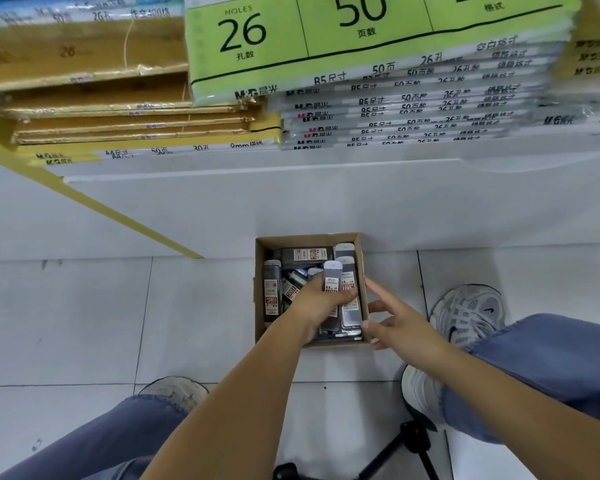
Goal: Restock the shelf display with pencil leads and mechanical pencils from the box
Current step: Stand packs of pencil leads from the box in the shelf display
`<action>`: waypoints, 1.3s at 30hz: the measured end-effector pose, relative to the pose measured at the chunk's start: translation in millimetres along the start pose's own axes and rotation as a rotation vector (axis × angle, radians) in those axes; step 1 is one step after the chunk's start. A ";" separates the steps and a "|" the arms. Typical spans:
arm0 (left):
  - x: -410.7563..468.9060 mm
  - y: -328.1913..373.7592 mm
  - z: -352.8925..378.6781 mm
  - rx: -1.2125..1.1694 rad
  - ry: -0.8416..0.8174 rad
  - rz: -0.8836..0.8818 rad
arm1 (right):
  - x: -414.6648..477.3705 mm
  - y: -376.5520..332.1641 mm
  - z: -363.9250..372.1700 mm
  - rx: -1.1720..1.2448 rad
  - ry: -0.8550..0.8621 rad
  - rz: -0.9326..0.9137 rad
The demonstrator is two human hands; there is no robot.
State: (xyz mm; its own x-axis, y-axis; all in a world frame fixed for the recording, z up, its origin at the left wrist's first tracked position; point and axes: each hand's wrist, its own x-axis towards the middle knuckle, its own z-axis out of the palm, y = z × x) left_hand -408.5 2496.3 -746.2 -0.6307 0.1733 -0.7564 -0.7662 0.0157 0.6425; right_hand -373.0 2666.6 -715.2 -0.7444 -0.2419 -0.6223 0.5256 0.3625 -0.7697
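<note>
**Lead cases: light and slick, go for the long sides**

Right hand (395, 327) hovers open beside the box (309, 238) on the floor. Left hand (310, 301) pinches one lead case (332, 284) inside it. Probably light, hard, slippery plastic, so squeeze the long edges.

The box (291, 239) sat on the floor (84, 323) at frame centre, lead cases (271, 292) inside it, a shoe (471, 313) to its right, stacked paper packs (395, 109) across the top.

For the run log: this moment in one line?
left hand: grips white-capped dark lead case | right hand: open beside brown cardboard box
</note>
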 end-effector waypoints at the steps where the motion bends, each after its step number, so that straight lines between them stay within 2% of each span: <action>1: -2.9 1.1 -2.1 -0.005 -0.006 0.003 | 0.3 -0.5 0.1 -0.005 -0.001 -0.007; 5: -26.8 4.9 -14.5 -0.021 -0.055 0.016 | -2.2 -7.6 -2.6 -0.125 0.009 0.022; 8: -54.0 13.8 -28.7 -0.057 -0.057 0.072 | -0.2 -25.8 -4.7 -0.350 0.210 -0.077; 10: -81.8 23.0 -41.4 -0.075 -0.064 0.155 | -6.1 -56.5 2.3 -0.305 0.304 -0.212; 11: -88.7 27.6 -42.9 -0.078 -0.105 0.174 | -5.4 -68.8 3.2 -0.222 0.297 -0.223; 13: -112.3 40.3 -46.1 -0.080 -0.167 0.224 | -12.9 -99.9 10.7 -0.047 0.211 -0.255; 18: -185.2 85.8 -60.1 -0.038 -0.196 0.374 | -59.0 -189.9 29.0 0.020 0.114 -0.508; 24: -272.4 155.8 -86.2 0.156 -0.044 0.619 | -110.3 -288.5 35.9 0.114 -0.025 -0.683; 26: -295.1 180.3 -96.0 0.173 -0.028 0.672 | -122.4 -318.9 37.6 0.095 -0.020 -0.772; 29: -321.2 211.5 -109.2 0.147 0.024 0.767 | -137.5 -365.0 39.3 0.034 0.091 -0.937; 32: -337.0 234.3 -122.4 0.121 0.167 0.861 | -148.7 -415.8 34.7 0.018 0.243 -1.083; 35: -335.2 249.3 -136.4 -0.036 0.302 0.972 | -152.2 -466.5 29.4 -0.029 0.342 -1.221; 39: -325.9 265.3 -144.9 -0.112 0.371 1.080 | -144.9 -520.1 39.0 -0.206 0.459 -1.405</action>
State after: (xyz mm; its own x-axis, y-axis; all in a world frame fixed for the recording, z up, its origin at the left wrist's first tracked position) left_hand -424.1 2301.3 -347.0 -0.9489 -0.2580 0.1817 0.2022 -0.0554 0.9778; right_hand -522.4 2478.0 -230.3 -0.6622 -0.2093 0.7195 -0.7491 0.2069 -0.6293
